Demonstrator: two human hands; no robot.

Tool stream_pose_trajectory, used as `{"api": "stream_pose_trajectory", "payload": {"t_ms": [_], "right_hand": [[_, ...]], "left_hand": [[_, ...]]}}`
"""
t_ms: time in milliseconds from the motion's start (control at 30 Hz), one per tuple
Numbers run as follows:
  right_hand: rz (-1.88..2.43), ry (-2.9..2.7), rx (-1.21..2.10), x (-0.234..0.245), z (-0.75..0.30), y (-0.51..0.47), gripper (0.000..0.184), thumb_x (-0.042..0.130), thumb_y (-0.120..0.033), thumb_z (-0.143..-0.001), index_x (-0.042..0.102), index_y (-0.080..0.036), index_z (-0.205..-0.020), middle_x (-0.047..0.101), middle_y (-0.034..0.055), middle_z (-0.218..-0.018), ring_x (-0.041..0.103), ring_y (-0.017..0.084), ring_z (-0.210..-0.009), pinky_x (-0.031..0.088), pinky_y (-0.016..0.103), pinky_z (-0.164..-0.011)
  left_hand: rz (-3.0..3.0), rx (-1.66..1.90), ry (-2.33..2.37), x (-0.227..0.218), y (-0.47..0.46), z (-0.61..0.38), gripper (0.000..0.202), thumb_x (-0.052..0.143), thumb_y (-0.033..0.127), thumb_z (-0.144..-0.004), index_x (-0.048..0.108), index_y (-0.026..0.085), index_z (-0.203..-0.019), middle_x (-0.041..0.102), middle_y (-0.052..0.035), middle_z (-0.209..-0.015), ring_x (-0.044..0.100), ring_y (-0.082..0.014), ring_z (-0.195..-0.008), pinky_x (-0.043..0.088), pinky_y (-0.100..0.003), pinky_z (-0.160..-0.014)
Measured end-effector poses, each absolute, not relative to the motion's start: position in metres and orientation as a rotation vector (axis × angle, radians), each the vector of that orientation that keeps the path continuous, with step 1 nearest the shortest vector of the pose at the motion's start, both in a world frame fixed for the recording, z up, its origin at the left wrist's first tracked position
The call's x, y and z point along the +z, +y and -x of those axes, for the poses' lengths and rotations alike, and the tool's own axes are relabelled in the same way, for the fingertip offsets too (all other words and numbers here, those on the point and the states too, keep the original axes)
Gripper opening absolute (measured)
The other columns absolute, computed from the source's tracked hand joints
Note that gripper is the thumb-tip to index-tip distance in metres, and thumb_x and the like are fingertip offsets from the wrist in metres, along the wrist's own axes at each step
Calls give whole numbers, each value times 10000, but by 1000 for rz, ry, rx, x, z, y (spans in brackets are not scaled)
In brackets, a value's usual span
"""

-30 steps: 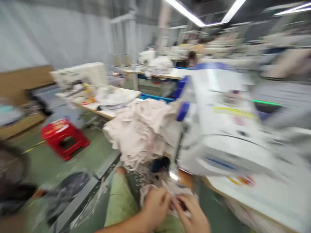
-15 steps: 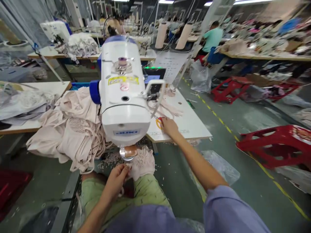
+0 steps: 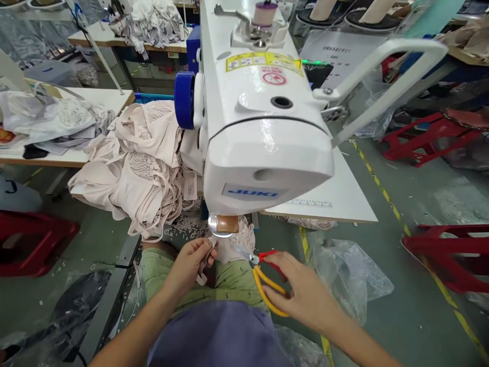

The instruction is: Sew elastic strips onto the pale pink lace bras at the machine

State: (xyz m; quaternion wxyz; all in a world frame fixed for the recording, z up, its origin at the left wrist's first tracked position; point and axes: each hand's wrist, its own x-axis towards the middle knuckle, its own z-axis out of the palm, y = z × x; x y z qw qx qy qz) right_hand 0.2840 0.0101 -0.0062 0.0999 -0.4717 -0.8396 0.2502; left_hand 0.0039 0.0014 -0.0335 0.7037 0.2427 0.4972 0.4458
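Note:
My left hand (image 3: 193,261) pinches the edge of a pale beige bra (image 3: 229,251) just below the sewing machine's lower end. The garment's lace part lies over my right knee, partly behind the machine. With my right hand (image 3: 294,285) I hold scissors (image 3: 272,299) that have one red and one yellow handle. Their blades are parted and point left toward the garment, a short way right of my left fingers. Above both hands is the head of the white sewing machine (image 3: 267,158), with a metal and brown part (image 3: 225,226) at its lower end.
A heap of beige bras (image 3: 141,168) sits left of the machine. To its right extends a white tabletop (image 3: 344,188). Red stools (image 3: 451,255) and a clear plastic bag (image 3: 351,275) are on the floor at right. Another table (image 3: 64,162) holds white garments at left.
My right hand has brought the scissors from the right tabletop down and left, close to the garment. My left hand still pinches the garment. The view has tilted down and closer to the machine.

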Motion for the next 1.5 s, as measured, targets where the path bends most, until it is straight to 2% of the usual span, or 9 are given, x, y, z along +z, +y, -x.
{"api": "stream_pose_trajectory", "payload": {"t_ms": [233, 367, 467, 567, 700, 967, 1233, 1367, 1500], "right_hand": [[1218, -2457, 714, -17, -248, 5, 328, 589, -256, -902, 536, -204, -1221, 647, 123, -1159, 664, 256, -1001, 571, 366, -769], [1196, -2473, 804, -27, -245, 13, 354, 619, -252, -898, 532, -217, -1239, 643, 103, -1177, 668, 210, -863, 554, 337, -721], [1216, -2459, 952, -31, -250, 12, 341, 607, -261, -917, 544, -237, -1251, 667, 64, -1057, 639, 173, -735, 526, 306, -656], [1310, -2366, 1057, -33, -256, 6, 306, 586, -270, -918, 566, -256, -1223, 658, 43, -969, 614, 171, -713, 507, 299, -645], [1430, -2202, 1165, -32, -257, -3, 356, 616, -260, -837, 529, -265, -1182, 622, 44, -1030, 573, 162, -708, 498, 308, -649], [1483, -2201, 1282, -25, -232, -2, 384, 615, -303, -812, 527, -270, -1184, 605, 48, -1005, 550, 173, -712, 459, 314, -626], [1509, -2097, 1422, -30, -227, 10, 386, 637, -340, -837, 589, -279, -1215, 657, 45, -1176, 641, 197, -880, 503, 314, -722], [1518, -2071, 1398, -31, -233, 3, 319, 612, -363, -875, 630, -289, -1185, 686, 40, -1102, 652, 183, -831, 502, 287, -668], [1572, -2056, 1249, -35, -252, -1, 311, 599, -399, -886, 644, -272, -1166, 694, 40, -898, 637, 175, -684, 485, 274, -558]], "left_hand": [[-685, 905, 1172, -29, 3, -11, 298, 649, 421, -840, 599, 141, -750, 631, -16, -727, 493, -90, -591, 388, -211, -582], [-784, 866, 1239, -34, 2, -10, 219, 571, 333, -854, 592, 154, -731, 606, 2, -695, 476, -95, -578, 366, -218, -572], [-763, 870, 1251, -40, 2, -7, 169, 546, 274, -826, 563, 161, -702, 555, 24, -651, 415, -82, -540, 311, -209, -532], [-724, 877, 1216, -44, 2, -5, 212, 567, 331, -831, 532, 170, -699, 478, 51, -600, 327, -73, -500, 230, -210, -491], [-687, 914, 1174, -43, 0, -3, 378, 633, 477, -831, 451, 189, -668, 402, 79, -560, 264, -65, -485, 204, -207, -482], [-800, 912, 1295, -41, -2, -1, 394, 623, 531, -870, 554, 168, -732, 495, 44, -619, 397, -86, -548, 309, -204, -519], [-900, 898, 1356, -42, -7, 4, 351, 575, 481, -914, 565, 168, -754, 525, 30, -640, 448, -103, -585, 358, -225, -568], [-841, 985, 1349, -42, -7, 0, 370, 633, 474, -880, 546, 164, -697, 489, 41, -607, 424, -93, -578, 334, -214, -559], [-701, 1071, 1280, -41, -8, -5, 394, 648, 483, -849, 466, 184, -668, 377, 81, -548, 290, -70, -507, 250, -203, -498]]}}
